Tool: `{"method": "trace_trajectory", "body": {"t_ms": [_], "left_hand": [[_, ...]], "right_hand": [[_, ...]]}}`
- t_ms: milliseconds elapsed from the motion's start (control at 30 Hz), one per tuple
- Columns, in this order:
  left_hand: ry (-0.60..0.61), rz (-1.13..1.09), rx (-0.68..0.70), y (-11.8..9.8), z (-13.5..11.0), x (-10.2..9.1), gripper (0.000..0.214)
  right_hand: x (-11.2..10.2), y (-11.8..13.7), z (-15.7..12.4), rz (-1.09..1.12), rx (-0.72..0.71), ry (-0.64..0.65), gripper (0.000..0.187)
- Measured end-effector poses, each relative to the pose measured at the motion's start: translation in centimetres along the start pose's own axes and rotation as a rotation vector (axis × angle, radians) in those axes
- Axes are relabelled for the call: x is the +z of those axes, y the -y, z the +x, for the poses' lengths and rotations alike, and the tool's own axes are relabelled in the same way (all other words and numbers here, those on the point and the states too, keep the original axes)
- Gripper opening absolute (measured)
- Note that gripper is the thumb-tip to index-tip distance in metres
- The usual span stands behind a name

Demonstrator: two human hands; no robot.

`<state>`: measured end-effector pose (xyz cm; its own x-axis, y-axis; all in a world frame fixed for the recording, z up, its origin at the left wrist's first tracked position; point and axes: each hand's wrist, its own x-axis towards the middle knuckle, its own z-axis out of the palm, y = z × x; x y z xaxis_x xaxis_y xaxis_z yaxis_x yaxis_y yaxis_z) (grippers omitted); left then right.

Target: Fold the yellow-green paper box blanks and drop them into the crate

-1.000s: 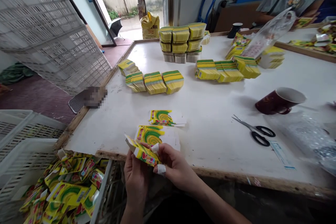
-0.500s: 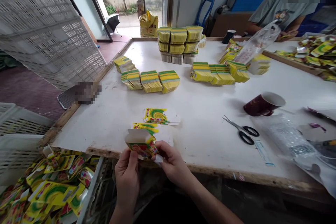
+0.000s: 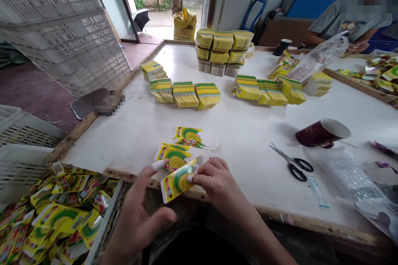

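Observation:
A small yellow and green printed carton (image 3: 178, 183) is pinched by its right end in my right hand (image 3: 219, 182), tilted over the table's front edge. To its left, my left hand (image 3: 138, 211) is open, thumb and fingers apart, with what look like white covers on fingertips of both hands. Just behind the held carton lie flat printed cartons (image 3: 174, 155), and a second small pile of flat cartons (image 3: 189, 136) lies a little farther back. At the lower left, a white plastic crate (image 3: 104, 221) is heaped with yellow cartons (image 3: 59, 223).
Bundled carton stacks (image 3: 207, 96) stand across the table, with a taller block (image 3: 222, 51) behind. On the right are scissors (image 3: 292, 163), a maroon mug (image 3: 321, 133) and clear plastic bags (image 3: 348, 174). Tall white crates (image 3: 71, 29) rise at left. Another person (image 3: 332, 25) sits at the far right.
My left hand has let go of the carton and moved left, opening. The carton, now in my right hand alone, has turned to show its yellow-green face. The view has shifted slightly.

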<state>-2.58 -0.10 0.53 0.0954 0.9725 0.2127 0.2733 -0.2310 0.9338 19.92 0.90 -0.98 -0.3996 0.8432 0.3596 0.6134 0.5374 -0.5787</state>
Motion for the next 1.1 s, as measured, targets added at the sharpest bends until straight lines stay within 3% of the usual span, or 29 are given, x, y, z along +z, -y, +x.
{"method": "trace_trajectory", "body": {"t_ms": [67,133,200,300,400,467,633,767,933,1100], "left_hand": [[0.267,0.187,-0.053,0.2,0.1,0.7,0.09],[0.418,0.258,-0.104,1.0,0.2,1.7,0.085],[0.422,0.295,-0.155,1.9,0.2,2.6,0.072],[0.297,0.382,-0.146,2.6,-0.3,3.4,0.069],[0.271,0.412,-0.008,2.5,-1.1,4.3,0.069],[0.281,0.392,0.084,2.2,-1.4,4.8,0.068],[0.21,0.398,0.159,2.0,-1.5,5.3,0.066],[0.233,0.308,0.118,2.5,-1.3,4.7,0.052],[0.128,0.143,0.087,4.1,-1.2,4.7,0.07],[0.077,0.362,0.058,4.8,-1.4,4.7,0.073]], "right_hand": [[0.4,0.7,0.1,0.031,-0.089,0.029,0.021],[0.9,1.1,0.0,0.092,-0.113,0.012,0.024],[1.5,1.2,-0.3,0.171,0.004,-0.102,0.035],[2.5,0.9,-0.8,0.424,0.322,-0.286,0.062],[3.4,1.0,-0.8,0.839,0.558,-0.183,0.056],[3.6,1.3,-0.6,1.019,0.616,-0.073,0.047],[3.5,1.1,-0.1,1.022,0.534,0.005,0.034],[3.4,1.5,-0.3,0.852,0.404,-0.023,0.046],[3.5,2.9,-0.6,0.552,0.142,0.108,0.061],[4.0,0.9,-0.4,0.497,0.134,-0.041,0.057]]}}
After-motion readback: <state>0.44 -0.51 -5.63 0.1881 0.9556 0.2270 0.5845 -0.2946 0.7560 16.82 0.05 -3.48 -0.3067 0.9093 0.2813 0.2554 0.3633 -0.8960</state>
